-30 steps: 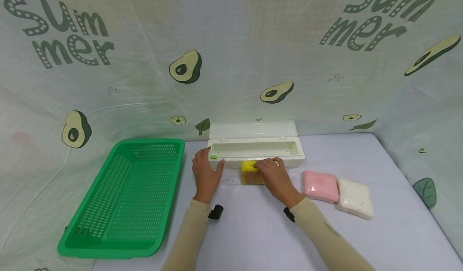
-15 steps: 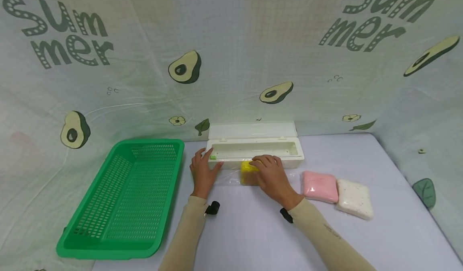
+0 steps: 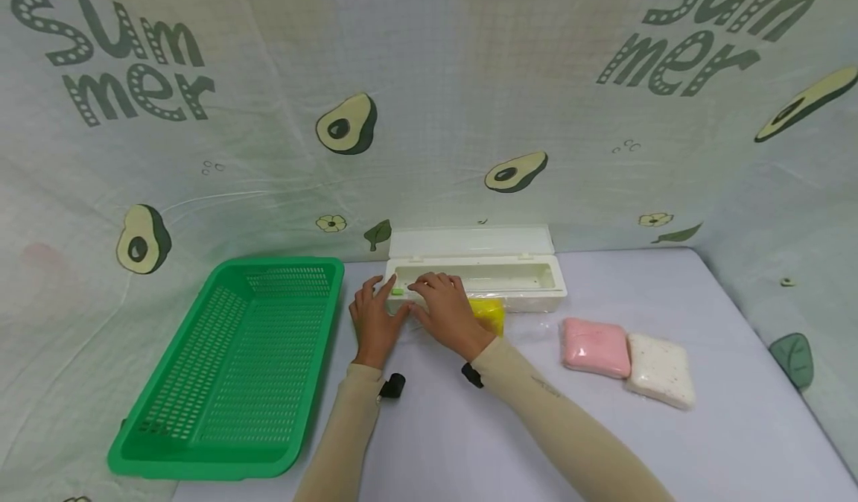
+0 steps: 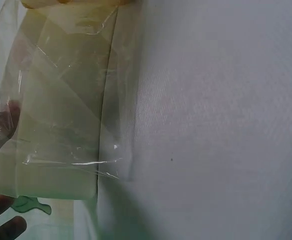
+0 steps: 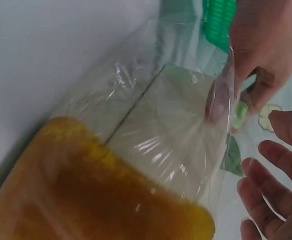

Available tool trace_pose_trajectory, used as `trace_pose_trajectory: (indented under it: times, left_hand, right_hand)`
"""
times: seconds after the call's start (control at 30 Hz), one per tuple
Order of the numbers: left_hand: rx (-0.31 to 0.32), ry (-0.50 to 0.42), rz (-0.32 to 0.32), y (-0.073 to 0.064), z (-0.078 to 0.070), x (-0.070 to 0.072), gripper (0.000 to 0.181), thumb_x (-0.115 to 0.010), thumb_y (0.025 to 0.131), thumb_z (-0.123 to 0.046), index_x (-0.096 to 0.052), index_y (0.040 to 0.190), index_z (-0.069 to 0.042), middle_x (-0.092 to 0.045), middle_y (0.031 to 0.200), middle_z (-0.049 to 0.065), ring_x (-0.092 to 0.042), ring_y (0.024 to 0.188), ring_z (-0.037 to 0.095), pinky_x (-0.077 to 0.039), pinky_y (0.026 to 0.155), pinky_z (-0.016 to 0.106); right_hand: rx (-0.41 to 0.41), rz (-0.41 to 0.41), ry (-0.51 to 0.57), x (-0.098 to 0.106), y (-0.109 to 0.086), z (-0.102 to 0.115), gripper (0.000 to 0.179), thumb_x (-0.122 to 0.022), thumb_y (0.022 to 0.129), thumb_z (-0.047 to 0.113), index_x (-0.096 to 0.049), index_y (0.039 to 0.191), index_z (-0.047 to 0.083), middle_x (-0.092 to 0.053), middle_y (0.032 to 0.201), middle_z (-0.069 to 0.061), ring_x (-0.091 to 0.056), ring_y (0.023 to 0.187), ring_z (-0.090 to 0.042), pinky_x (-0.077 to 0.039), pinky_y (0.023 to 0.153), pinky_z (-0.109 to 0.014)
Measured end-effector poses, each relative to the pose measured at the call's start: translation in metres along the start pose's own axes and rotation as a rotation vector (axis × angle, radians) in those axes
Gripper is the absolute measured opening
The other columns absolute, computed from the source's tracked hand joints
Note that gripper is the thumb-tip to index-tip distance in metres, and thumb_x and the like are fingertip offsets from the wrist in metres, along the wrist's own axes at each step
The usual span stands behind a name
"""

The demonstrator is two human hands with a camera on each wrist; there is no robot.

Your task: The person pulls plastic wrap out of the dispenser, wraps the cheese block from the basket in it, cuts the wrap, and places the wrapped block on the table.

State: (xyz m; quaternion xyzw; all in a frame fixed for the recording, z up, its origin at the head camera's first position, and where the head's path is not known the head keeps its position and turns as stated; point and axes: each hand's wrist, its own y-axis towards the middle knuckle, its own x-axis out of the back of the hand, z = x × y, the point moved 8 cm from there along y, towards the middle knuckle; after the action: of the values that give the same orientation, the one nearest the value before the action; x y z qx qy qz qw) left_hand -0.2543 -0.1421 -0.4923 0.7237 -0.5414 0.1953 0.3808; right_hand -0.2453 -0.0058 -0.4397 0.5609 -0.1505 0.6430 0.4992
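Observation:
A long white cling film dispenser (image 3: 543,304) stands at the table's back with its lid (image 3: 469,241) up. Clear film (image 5: 150,145) hangs across its front, and a yellow-brown block (image 5: 96,185) lies wrapped in it. My left hand (image 3: 375,327) holds the dispenser's left end, thumb at the front, beside the green slider (image 3: 398,291). In the left wrist view, the thumb (image 4: 6,122) shows through the film. My right hand (image 3: 447,312) hovers in front of that end, fingers loosely bent near the slider. It partly hides the yellow block in the head view.
A green basket (image 3: 302,442) stands on the left of the table. To the right lie a pink block (image 3: 595,347) and a white speckled block (image 3: 660,369), both film-wrapped and side by side. A patterned cloth (image 3: 429,77) rises behind the dispenser.
My right hand has let go of the yellow block and moved left to the slider end of the dispenser. My left hand has stayed at the dispenser's left end.

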Motion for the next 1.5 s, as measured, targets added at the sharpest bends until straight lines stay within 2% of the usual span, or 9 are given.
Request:
trace_pose_trajectory:
  times: [0.23,0.37,0.5,0.7,0.83,1.07,1.3,1.5]
  left_hand:
    - [0.003,0.029,-0.029,0.0,0.003,0.001,0.059,-0.087,0.089,-0.018,-0.067,0.144,-0.011,-0.056,0.141,0.021,-0.05,0.126,0.044,-0.034,0.105,0.062]
    - [0.009,0.039,-0.035,0.001,0.005,0.0,0.059,-0.088,0.089,-0.019,-0.067,0.143,-0.013,-0.056,0.14,0.021,-0.051,0.124,0.044,-0.034,0.104,0.062]
    - [0.019,0.068,-0.038,0.002,0.006,0.001,0.059,-0.088,0.088,-0.021,-0.068,0.143,-0.015,-0.057,0.138,0.021,-0.051,0.124,0.044,-0.035,0.103,0.061]
    - [0.021,0.127,-0.039,0.003,0.004,0.003,0.06,-0.089,0.088,-0.026,-0.068,0.143,-0.017,-0.058,0.136,0.02,-0.052,0.121,0.043,-0.037,0.1,0.059]
    - [0.016,0.154,-0.036,0.004,0.004,0.005,0.06,-0.089,0.087,-0.029,-0.069,0.142,-0.017,-0.058,0.136,0.02,-0.053,0.119,0.042,-0.037,0.1,0.059]
    - [0.037,0.139,-0.018,0.005,0.005,0.003,0.061,-0.09,0.087,-0.032,-0.069,0.142,-0.018,-0.058,0.135,0.02,-0.052,0.12,0.041,-0.037,0.102,0.059]
    - [0.073,0.115,-0.044,0.002,0.007,0.003,0.062,-0.092,0.084,-0.027,-0.07,0.141,-0.017,-0.06,0.132,0.019,-0.054,0.118,0.041,-0.038,0.1,0.06]
    - [0.058,0.107,-0.075,0.001,0.006,0.001,0.062,-0.093,0.082,-0.022,-0.071,0.14,-0.017,-0.061,0.128,0.019,-0.053,0.117,0.042,-0.038,0.098,0.06]
  right_hand:
    - [-0.041,0.017,-0.037,-0.022,0.028,0.005,0.025,-0.076,0.1,0.025,-0.079,0.119,0.01,-0.073,0.119,-0.006,-0.065,0.118,-0.027,-0.045,0.104,-0.044]
    - [-0.058,-0.006,-0.06,-0.027,0.036,0.006,0.017,-0.078,0.098,0.024,-0.081,0.109,0.011,-0.073,0.112,-0.004,-0.067,0.11,-0.024,-0.047,0.101,-0.042]
    - [-0.064,-0.002,-0.097,-0.028,0.043,0.007,0.013,-0.078,0.098,0.024,-0.081,0.106,0.013,-0.073,0.108,-0.002,-0.067,0.106,-0.022,-0.048,0.099,-0.04]
    - [-0.038,0.067,-0.202,-0.03,0.046,0.006,0.012,-0.075,0.1,0.026,-0.078,0.103,0.015,-0.069,0.104,0.001,-0.064,0.104,-0.019,-0.049,0.099,-0.037]
    - [-0.038,0.095,-0.223,-0.029,0.043,0.0,0.011,-0.074,0.101,0.027,-0.077,0.102,0.016,-0.068,0.106,0.001,-0.063,0.104,-0.02,-0.048,0.1,-0.037]
    - [-0.031,0.12,-0.205,-0.028,0.039,-0.005,0.012,-0.073,0.102,0.025,-0.076,0.104,0.013,-0.068,0.109,-0.002,-0.064,0.106,-0.023,-0.048,0.103,-0.042]
    - [-0.025,0.097,-0.135,-0.026,0.044,0.001,0.01,-0.074,0.1,0.019,-0.077,0.098,0.01,-0.068,0.099,-0.003,-0.064,0.099,-0.024,-0.05,0.098,-0.043]
    - [-0.018,0.096,-0.183,-0.032,0.047,0.005,0.013,-0.072,0.103,0.02,-0.076,0.099,0.009,-0.067,0.101,-0.004,-0.063,0.101,-0.023,-0.051,0.097,-0.041]
